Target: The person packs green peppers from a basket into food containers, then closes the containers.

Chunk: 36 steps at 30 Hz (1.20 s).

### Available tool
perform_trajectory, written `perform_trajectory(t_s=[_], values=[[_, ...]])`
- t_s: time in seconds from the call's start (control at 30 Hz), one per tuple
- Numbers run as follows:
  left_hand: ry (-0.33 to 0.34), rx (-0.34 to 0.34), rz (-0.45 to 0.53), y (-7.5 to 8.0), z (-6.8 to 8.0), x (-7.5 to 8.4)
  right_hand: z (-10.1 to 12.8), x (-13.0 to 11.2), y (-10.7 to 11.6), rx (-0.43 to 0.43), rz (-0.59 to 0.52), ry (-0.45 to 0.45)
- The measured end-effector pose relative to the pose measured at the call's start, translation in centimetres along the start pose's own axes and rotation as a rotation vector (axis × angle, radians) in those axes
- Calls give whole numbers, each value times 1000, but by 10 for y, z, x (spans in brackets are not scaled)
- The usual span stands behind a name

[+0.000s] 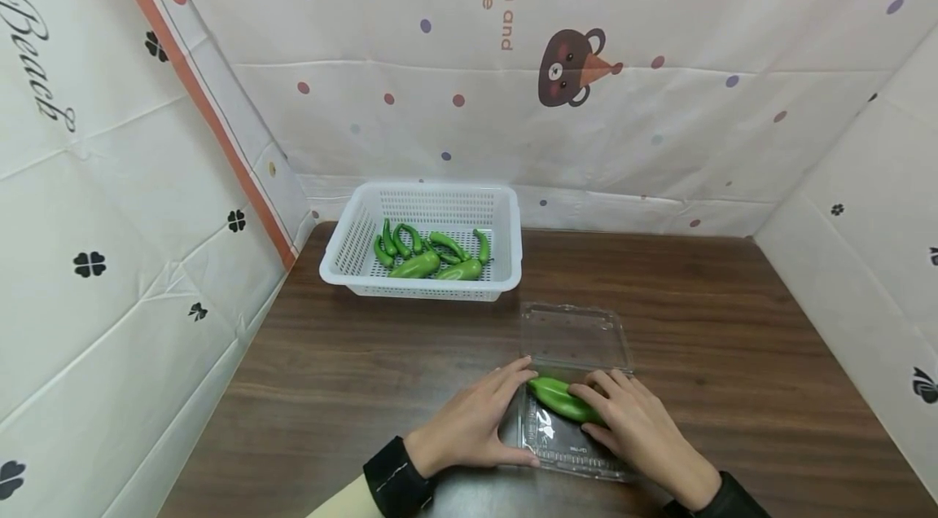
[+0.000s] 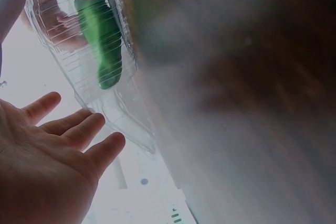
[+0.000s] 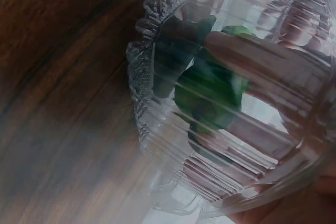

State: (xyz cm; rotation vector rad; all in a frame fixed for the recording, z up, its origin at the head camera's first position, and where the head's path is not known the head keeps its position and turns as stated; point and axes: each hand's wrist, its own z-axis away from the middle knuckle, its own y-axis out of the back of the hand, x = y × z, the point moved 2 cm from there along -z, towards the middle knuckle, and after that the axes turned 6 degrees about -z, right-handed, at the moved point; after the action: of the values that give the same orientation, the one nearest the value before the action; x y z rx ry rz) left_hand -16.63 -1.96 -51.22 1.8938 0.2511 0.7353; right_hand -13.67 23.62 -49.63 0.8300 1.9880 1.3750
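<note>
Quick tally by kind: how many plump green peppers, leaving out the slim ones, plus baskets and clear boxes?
Plump green peppers: 3 (1 in the right hand, 2 in the basket)
White basket: 1
Clear box: 1
Total: 5

Brn wood-grain tbl (image 1: 352,363); wht printed sheets (image 1: 498,131) L, back & R; orange stripe (image 1: 193,94) on L.

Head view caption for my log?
Right hand grips a long green pepper inside an open clear plastic box, left hand alongside.

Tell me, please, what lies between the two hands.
Between the left hand and right hand, the head view shows part of a clear container and the green pepper the right hand holds.
</note>
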Motion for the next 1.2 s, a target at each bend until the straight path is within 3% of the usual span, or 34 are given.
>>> perform_trajectory(t_s=[0.4,0.57,0.83,1.0,1.2], values=[[14,-24,22,2,-1,2,-1,0,5,-8,7,-2],[1,-17,-14,2,0,3,-1,1,7,-13,-3,-10],[7,37,-25,6,-1,3,-6,2,18,38,-22,24],[8,148,-89,14,-3,-1,-16,2,32,65,-8,44],[22,377,-176,31,-6,-5,-39,-2,52,125,-13,65]])
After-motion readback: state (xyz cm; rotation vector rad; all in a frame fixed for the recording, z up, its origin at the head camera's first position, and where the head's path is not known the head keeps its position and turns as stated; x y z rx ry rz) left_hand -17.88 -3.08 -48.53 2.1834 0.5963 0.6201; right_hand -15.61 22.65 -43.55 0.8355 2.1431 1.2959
